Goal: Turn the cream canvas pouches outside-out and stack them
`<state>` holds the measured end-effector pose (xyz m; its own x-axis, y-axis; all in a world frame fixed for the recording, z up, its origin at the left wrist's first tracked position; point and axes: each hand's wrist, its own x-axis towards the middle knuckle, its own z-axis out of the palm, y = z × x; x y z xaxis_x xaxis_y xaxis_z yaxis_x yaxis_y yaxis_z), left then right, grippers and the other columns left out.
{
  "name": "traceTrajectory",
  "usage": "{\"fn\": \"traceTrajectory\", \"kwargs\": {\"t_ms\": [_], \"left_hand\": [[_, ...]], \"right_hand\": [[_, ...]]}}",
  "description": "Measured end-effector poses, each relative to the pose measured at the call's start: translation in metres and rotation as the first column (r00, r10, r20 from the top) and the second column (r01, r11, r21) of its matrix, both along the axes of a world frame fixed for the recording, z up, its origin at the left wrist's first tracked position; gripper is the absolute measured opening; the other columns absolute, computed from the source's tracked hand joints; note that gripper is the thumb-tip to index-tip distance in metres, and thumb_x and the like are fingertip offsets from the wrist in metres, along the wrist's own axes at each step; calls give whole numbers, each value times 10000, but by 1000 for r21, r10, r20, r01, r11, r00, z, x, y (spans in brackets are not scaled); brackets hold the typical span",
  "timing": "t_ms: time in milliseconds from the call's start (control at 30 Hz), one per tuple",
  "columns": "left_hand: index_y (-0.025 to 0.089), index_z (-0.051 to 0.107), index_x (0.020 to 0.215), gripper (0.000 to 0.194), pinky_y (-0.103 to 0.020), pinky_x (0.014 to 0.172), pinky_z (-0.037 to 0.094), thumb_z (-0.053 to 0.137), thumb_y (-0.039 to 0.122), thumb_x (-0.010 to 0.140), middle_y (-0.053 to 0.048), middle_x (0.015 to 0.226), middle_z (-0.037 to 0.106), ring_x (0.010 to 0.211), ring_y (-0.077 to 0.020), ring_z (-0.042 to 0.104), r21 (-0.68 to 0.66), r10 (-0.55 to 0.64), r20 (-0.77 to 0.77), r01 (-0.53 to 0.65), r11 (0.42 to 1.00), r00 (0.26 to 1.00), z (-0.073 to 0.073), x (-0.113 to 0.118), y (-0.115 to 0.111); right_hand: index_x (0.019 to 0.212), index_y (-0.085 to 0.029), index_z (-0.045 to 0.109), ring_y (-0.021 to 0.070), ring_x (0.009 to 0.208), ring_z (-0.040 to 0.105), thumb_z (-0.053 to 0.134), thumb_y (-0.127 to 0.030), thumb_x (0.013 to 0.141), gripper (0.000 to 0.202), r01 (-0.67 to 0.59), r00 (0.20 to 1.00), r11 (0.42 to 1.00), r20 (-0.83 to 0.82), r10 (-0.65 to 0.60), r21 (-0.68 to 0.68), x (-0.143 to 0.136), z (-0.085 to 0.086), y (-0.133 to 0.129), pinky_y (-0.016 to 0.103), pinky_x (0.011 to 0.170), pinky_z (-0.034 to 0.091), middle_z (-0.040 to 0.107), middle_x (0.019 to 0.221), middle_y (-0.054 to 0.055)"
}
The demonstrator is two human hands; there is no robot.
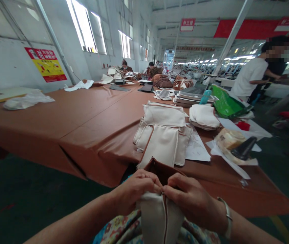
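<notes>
My left hand (137, 189) and my right hand (191, 196) meet at the lower middle, both with fingers pinched on a cream and brown sewn piece (153, 217). A dark seam runs down the middle of this piece, from between my fingertips toward my lap. Its brown part (159, 169) opens just beyond my fingers, at the table's front edge. Right behind it, cream sewn pieces (161, 142) lie stacked on the table. A bracelet circles my right wrist.
The brown-covered table (96, 115) stretches ahead and left. To the right are another cream stack (204, 116), white paper (196, 145), a tape roll (229, 139), a black object (244, 148) and a green bag (227, 101). People stand at the right and sit far back.
</notes>
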<state>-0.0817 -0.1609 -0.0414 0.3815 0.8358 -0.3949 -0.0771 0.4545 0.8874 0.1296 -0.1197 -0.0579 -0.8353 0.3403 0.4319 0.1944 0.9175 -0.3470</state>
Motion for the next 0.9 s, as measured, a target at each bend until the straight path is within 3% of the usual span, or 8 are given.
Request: {"fn": "traceTrajectory", "kwargs": {"t_ms": [133,267,400,500,567,667,833,900], "left_hand": [[97,640,700,327,-198,455,275,758,401,677,1,569,527,484,-78,397,17,15,29,-15,1000,999,0,4,-3],[87,634,752,391,-182,465,250,753,458,718,21,586,486,505,-60,347,106,-49,6,48,993,999,2,3,-5],[94,627,792,364,-181,459,233,694,453,786,18,627,488,515,-58,336,189,-123,-116,143,972,986,11,-1,-5],[97,612,774,341,-189,457,226,655,432,818,23,619,459,516,-60,315,240,-143,-173,182,954,975,17,-1,-6],[94,612,771,332,-192,462,228,645,419,826,24,612,448,522,-63,310,270,-145,-175,189,944,974,19,0,-8],[97,607,771,312,-191,475,254,661,402,813,19,613,465,527,-67,336,281,-137,-103,161,946,985,18,1,-13],[110,593,767,295,-193,484,271,640,395,827,17,624,491,528,-71,358,296,-123,-79,141,945,989,15,6,-15],[104,606,786,284,-196,515,298,602,377,861,9,657,506,575,-83,382,411,-97,-225,185,893,969,19,10,-13]], "right_hand": [[1166,-189,589,197,710,540,477,-115,906,293,-10,999,994,-52,16,105,5,-3,-5,312,629,431,633,833,91],[1096,-210,568,194,777,573,437,-153,941,211,-2,964,959,-255,-73,-284,7,3,-20,300,680,461,623,894,86],[961,-191,579,131,644,476,404,-369,1004,253,92,921,608,-165,-353,-788,6,18,-21,227,555,384,537,762,14],[782,-150,564,94,565,337,449,-489,968,404,38,971,422,-66,-230,-906,5,31,-12,208,478,270,431,666,-22],[712,-146,528,80,539,267,505,-515,933,431,14,990,371,-40,-137,-928,4,36,-9,210,456,208,366,625,-42],[727,-147,526,82,546,279,542,-484,918,388,-19,992,428,-71,-107,-904,3,34,-12,210,467,215,378,622,-44],[726,-166,526,116,629,428,496,-365,952,302,26,979,745,-132,-153,-666,3,23,-18,232,566,329,498,701,-4],[751,-169,527,121,651,433,465,-372,968,303,39,986,739,-93,-137,-673,5,25,-14,229,580,341,495,728,-2]]}}
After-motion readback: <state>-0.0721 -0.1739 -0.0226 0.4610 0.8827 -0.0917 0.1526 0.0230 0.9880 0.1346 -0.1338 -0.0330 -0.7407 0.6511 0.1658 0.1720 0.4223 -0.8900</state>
